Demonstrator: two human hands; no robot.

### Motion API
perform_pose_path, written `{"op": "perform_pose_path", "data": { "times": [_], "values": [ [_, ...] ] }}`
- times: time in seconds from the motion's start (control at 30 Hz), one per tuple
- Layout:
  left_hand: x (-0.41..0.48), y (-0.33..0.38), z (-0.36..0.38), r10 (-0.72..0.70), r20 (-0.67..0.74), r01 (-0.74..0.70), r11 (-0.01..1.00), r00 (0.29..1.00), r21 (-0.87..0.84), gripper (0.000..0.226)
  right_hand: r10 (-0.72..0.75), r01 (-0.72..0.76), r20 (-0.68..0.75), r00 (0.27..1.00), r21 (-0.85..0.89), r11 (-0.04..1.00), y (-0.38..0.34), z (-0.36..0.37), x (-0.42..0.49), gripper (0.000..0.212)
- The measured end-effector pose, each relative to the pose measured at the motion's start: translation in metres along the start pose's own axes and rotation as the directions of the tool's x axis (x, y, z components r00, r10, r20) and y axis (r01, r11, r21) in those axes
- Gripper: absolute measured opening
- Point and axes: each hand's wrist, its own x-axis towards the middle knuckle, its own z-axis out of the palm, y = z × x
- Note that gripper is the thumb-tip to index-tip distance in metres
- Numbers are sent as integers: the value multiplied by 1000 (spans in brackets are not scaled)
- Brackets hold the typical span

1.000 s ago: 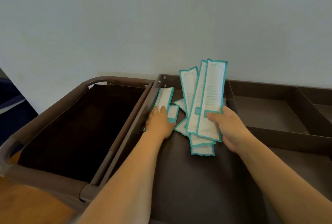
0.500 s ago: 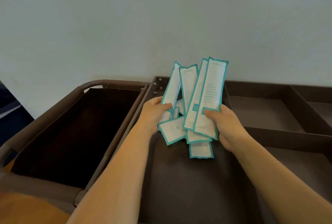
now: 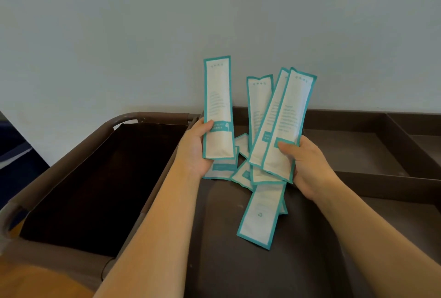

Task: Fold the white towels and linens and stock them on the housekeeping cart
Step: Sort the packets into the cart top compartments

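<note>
— What had the left hand (image 3: 193, 152) done since half a second before?

— It had lifted. Then it held a single packet (image 3: 218, 106) low, leaning against the others. Now that white, teal-edged packet stood upright and apart from them, its top higher than theirs against the wall (image 3: 119, 35). The thumb lay across the front and the fingers curled behind its lower part. A second before, that hand had been down on the tray among the packets.

— And the right hand (image 3: 307, 164)?

— Much as it was. It gripped a fan of packets (image 3: 284, 125) by their lower ends, thumb in front, the fan tilted a little rightward.

— Where was all this?

— Over the top tray of the housekeeping cart (image 3: 238, 273), at its far left corner. A loose packet (image 3: 261, 219) lay flat on the tray under the fan, more of it showing than earlier, and smaller ones (image 3: 243, 144) lay between the two hands.

— Anything beside the tray?

— The dark fabric bin (image 3: 90, 178) hung at the cart's left end, and the divided compartments (image 3: 353, 152) sat to the right of the hands.
</note>
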Motion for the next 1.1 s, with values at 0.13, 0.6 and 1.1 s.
{"op": "perform_pose_path", "data": {
  "times": [0.13, 0.6, 1.1],
  "values": [
    [-4, -3, 4, -3, 14, 2, 999, 1000, 35, 20, -3, 2, 18, 1000, 39, 999, -4, -1, 1, 25],
    [-7, -41, 68, -84, -15, 84, 925, 996, 371, 11, -3, 2, -103, 995, -9, 1000, -31, -48, 16, 19],
    [8, -133, 188, -158, -133, 202, 602, 979, 772, 46, 269, -280, -106, 957, -118, 953, -89, -198, 27, 28]
  ]
}}
